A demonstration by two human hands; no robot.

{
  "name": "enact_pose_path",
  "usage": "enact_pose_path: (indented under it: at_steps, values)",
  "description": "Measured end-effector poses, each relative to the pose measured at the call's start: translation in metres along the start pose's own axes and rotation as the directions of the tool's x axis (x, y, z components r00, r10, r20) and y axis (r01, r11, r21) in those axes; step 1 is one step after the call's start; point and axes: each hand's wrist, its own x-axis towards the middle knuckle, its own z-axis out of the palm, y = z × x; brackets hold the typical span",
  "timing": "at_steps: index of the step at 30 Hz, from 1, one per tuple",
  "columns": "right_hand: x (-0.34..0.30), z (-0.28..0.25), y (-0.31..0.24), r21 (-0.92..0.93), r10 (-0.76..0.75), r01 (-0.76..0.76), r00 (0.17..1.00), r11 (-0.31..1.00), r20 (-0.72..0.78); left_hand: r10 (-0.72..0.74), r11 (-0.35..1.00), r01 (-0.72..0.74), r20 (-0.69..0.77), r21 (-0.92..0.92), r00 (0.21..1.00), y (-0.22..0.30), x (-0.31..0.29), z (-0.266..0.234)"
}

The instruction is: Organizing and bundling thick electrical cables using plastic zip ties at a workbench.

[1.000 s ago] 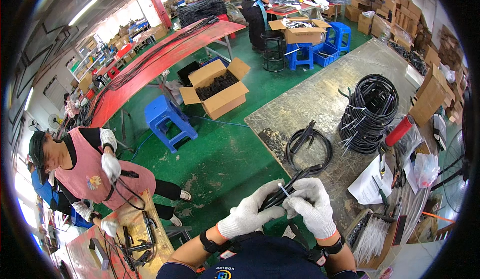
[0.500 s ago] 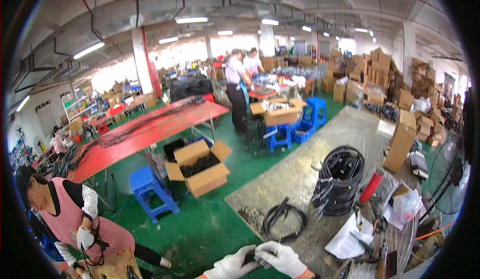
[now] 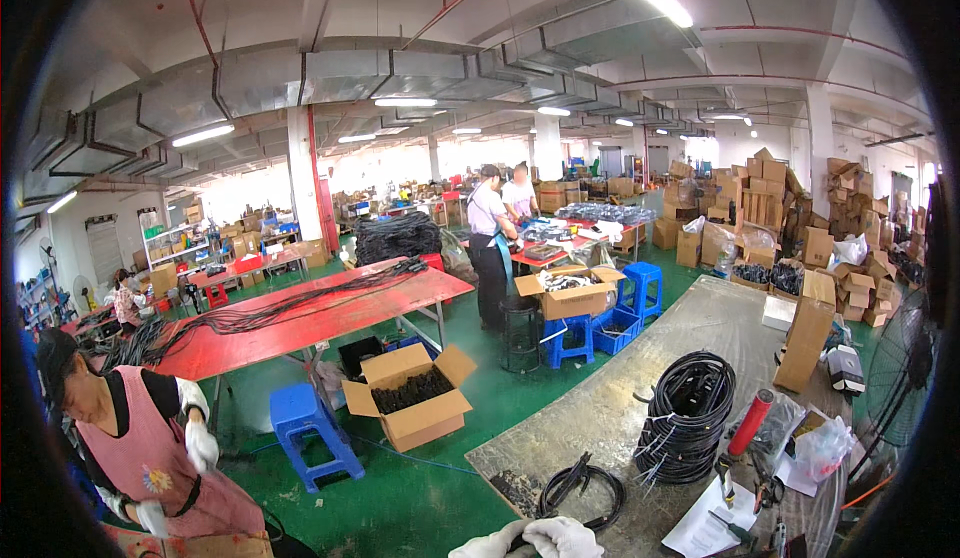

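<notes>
Both of my hands wear white gloves and show only in part at the bottom edge. My left hand (image 3: 490,541) is closed, with its fingers turned toward the other hand. Close beside it, my right hand (image 3: 563,537) is closed too, fingers curled. A dark bit shows between them, but its kind is hidden. Just beyond my hands, a small coil of black cable (image 3: 612,499) lies on the worktable (image 3: 600,420). To its right stands a tall stack of coiled black cable (image 3: 690,413).
Right of the coils are a red roll (image 3: 751,422), a paper sheet (image 3: 708,523), hand tools and an upright carton (image 3: 804,343). Leftward are an open carton of black parts (image 3: 412,398), a blue stool (image 3: 310,433) and a pink-aproned person (image 3: 165,448). A fan (image 3: 895,378) stands far right.
The view has tilted up, so my hands sit lower and are more cut off. They remain close together. The pink-aproned person has raised one gloved hand.
</notes>
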Motion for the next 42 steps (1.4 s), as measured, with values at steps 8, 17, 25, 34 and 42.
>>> enact_pose_path:
  at_steps: [8,17,25,34,42]
  values:
    - [0.003,0.004,0.014,0.352,0.256,-0.243,0.967,0.904,0.008,0.01,0.997,-0.009,-0.014,0.074,1.0,-0.008,-0.003,-0.007]
    - [-0.025,0.049,0.009,0.696,0.483,-0.456,0.857,0.554,0.178,-0.137,0.944,0.088,-0.134,-0.319,0.981,-0.051,-0.004,-0.005]
    - [-0.061,0.051,0.038,0.47,0.429,-0.816,0.577,0.336,0.695,-0.321,0.932,0.229,-0.346,-0.281,0.882,-0.107,0.036,-0.049]
    - [0.009,0.078,0.093,0.67,0.572,-0.262,0.365,-0.694,0.735,-0.412,0.454,-0.013,-0.223,-0.891,0.883,-0.052,0.125,-0.006]
    - [-0.034,-0.001,0.266,0.443,0.804,-0.672,0.474,0.594,-0.358,-0.453,0.536,0.608,0.407,-0.586,0.793,-0.141,0.125,0.098]
